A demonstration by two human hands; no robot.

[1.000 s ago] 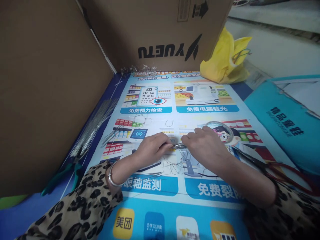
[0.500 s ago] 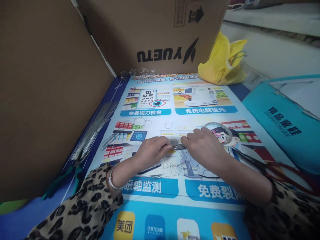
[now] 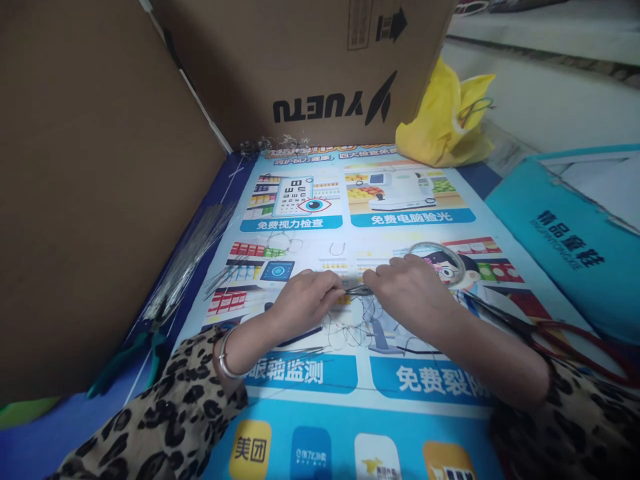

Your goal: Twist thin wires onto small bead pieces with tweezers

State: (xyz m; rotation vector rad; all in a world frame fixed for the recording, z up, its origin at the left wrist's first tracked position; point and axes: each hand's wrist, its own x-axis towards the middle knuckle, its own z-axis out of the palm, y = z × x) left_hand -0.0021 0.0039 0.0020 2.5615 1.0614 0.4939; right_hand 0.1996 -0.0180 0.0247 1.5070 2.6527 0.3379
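Observation:
My right hand (image 3: 413,291) is closed in a fist around a tool, with only its dark, narrow metal jaws (image 3: 359,291) showing; they look like long-nose pliers and point left. At the tip of those jaws, my left hand (image 3: 307,298) is closed in a pinch. Whatever sits between its fingertips is too small to make out. Thin bent wire loops (image 3: 361,327) lie on the printed sheet just below the jaws. Several straight wire pieces (image 3: 300,351) rest below my left hand. Beyond my right hand is a round pale ring (image 3: 457,257), partly hidden by it.
To the left lie a bundle of straight wires (image 3: 193,257) and teal-handled pliers (image 3: 159,341). Red-handled scissors (image 3: 543,328) are by my right forearm. Cardboard (image 3: 225,73) walls off the back and left. A yellow bag (image 3: 435,137) and a teal shoebox (image 3: 555,247) stand right.
Both hands keep nearly the same place and grip. The camera view has shifted very slightly; nothing is picked up or let go.

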